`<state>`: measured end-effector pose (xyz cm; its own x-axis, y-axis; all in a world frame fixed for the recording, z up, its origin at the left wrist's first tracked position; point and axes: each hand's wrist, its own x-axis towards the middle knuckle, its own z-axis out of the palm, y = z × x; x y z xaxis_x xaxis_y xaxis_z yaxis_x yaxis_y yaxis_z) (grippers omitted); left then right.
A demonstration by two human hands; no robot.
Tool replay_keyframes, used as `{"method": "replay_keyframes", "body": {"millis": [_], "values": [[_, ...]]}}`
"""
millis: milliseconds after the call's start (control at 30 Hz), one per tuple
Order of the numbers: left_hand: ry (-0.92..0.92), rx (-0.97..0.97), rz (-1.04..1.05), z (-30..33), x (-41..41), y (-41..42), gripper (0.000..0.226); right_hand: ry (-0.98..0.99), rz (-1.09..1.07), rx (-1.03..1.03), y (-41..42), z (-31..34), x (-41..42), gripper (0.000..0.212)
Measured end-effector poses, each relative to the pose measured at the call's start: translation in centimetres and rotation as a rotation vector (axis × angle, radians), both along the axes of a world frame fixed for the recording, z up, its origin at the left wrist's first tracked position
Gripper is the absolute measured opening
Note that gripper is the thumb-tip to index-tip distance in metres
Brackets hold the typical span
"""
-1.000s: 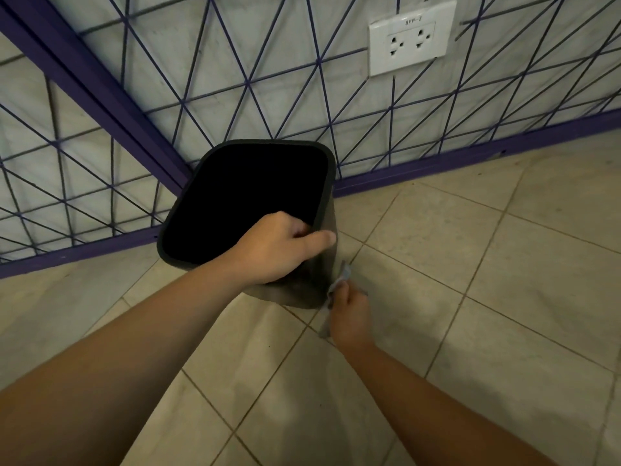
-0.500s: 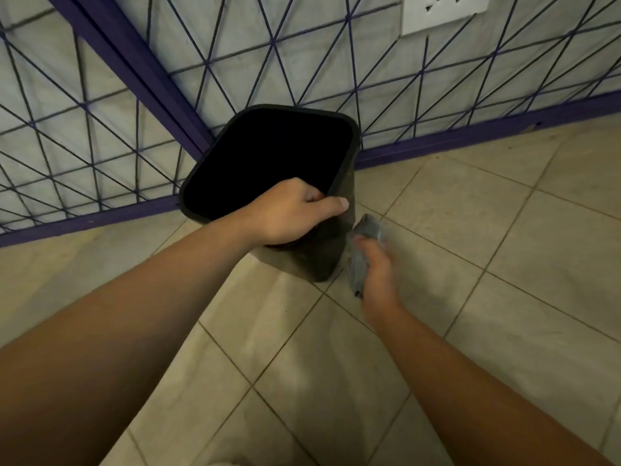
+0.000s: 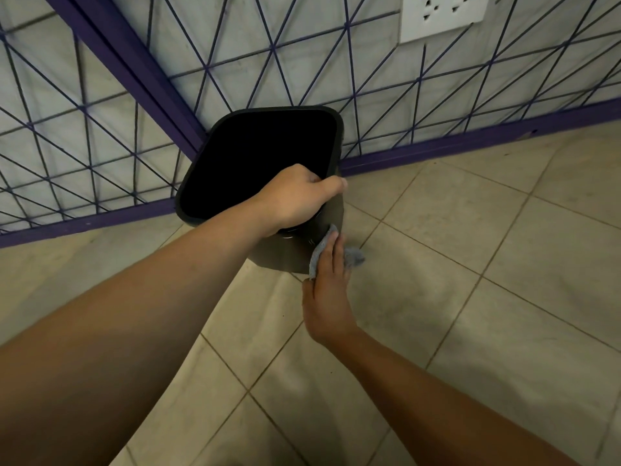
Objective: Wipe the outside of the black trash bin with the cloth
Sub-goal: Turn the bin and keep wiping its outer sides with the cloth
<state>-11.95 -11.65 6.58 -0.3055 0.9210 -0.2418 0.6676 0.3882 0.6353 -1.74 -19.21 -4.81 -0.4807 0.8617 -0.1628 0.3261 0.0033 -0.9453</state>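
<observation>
1. While the black plastic trash bin (image 3: 235, 169) with its rounded-square rim stands on the beige tiled floor (image 3: 487, 297), right in the corner where the two walls meet, it leans a little with its open mouth tipped toward the camera
2. Left hand (image 3: 295, 196) is over the near right corner of the bin's rim, fingers curled down inside the opening and thumb stretched along the outside edge, so it grips the rim firmly
3. Right hand (image 3: 327, 297) is low against the bin's near right side wall, fingers straight and close together, pressing a small grey-blue cloth (image 3: 319, 257) flat onto the black plastic
4. One loose corner of the cloth sticks out to the right of the fingers, just off the bin's side, hanging above the floor
5. Behind the bin, pale wall tiles crossed by a purple wire grid panel (image 3: 302, 62) run off to both sides, with a thick purple bar (image 3: 127, 68) slanting down to the bin's far left corner
6. Up and to the right of the bin, a white wall socket plate (image 3: 443, 15) sits on the wall, well apart from both hands
</observation>
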Motion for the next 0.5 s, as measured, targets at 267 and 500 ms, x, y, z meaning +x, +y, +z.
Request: {"method": "replay_keyframes", "body": {"millis": [267,500], "values": [[-0.013,-0.008,0.016,0.1,-0.1,0.3,0.054,-0.145,0.043,0.128,-1.6,1.0,-1.8,0.085],[-0.032,-0.007,0.014,0.4,0.1,0.4,0.050,-0.157,0.043,0.050,-1.6,1.5,-2.3,0.086]]}}
